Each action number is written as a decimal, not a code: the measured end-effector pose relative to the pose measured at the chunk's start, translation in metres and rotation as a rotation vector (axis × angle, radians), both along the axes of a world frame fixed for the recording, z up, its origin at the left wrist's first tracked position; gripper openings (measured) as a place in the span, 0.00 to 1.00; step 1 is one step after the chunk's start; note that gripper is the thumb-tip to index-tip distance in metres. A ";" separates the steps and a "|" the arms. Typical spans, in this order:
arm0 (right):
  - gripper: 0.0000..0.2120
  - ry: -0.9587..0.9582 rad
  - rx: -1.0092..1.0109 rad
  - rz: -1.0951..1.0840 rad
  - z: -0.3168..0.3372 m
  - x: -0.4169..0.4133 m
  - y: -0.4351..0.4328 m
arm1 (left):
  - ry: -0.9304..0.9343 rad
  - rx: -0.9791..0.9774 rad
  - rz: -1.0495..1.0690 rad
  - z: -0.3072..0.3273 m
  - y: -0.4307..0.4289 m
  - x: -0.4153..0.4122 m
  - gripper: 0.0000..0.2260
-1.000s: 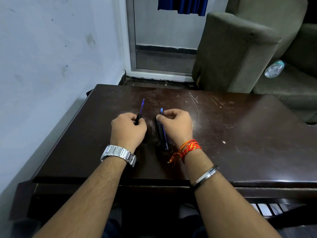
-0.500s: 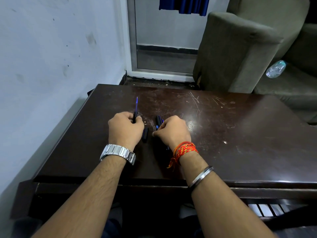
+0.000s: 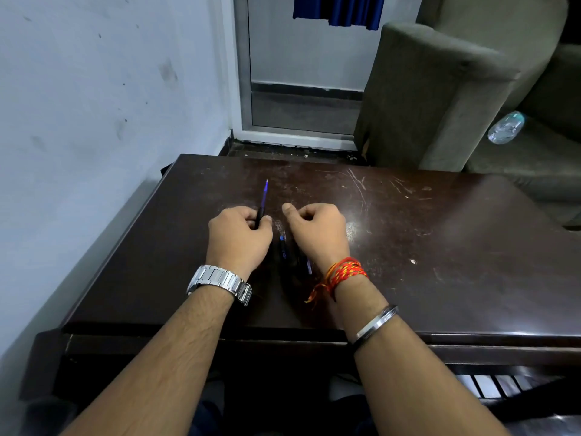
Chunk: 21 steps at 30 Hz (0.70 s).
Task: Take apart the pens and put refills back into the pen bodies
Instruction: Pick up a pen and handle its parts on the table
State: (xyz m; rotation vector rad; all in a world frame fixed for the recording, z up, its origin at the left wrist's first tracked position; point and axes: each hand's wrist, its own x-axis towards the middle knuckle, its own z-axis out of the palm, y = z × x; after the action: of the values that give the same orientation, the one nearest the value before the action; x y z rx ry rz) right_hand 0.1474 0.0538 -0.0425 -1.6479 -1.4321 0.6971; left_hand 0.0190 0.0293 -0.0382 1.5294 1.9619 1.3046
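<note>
My left hand (image 3: pixel 239 237) is closed around a dark pen (image 3: pixel 263 199). Its thin blue refill sticks out past the fingers and points away from me. My right hand (image 3: pixel 317 231) hovers just to the right with its fingers loosely curled and thumb stretched toward the left hand. Nothing shows in it, though the palm is hidden. On the dark wooden table (image 3: pixel 440 247), between the two wrists, lie a few dark pens with blue parts (image 3: pixel 283 248), partly covered by my right wrist.
A white wall runs along the table's left side. A grey sofa (image 3: pixel 440 99) stands beyond the far right corner with a plastic bottle (image 3: pixel 505 127) on its seat. A doorway (image 3: pixel 301 73) lies straight ahead. The table top is scratched.
My right hand has come off the pens on the table and moved forward, thumb toward the left hand. The left hand still holds its pen, now tilted slightly right.
</note>
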 end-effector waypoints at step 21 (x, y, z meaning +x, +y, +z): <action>0.09 0.700 0.145 -0.074 0.004 0.007 0.012 | 0.071 -0.049 -0.218 -0.005 0.000 0.003 0.09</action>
State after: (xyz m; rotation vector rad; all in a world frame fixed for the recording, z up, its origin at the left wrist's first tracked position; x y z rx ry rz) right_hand 0.1540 0.0653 -0.0389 -1.1645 -0.8851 0.9782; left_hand 0.0219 0.0289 -0.0428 1.7317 1.7936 1.1191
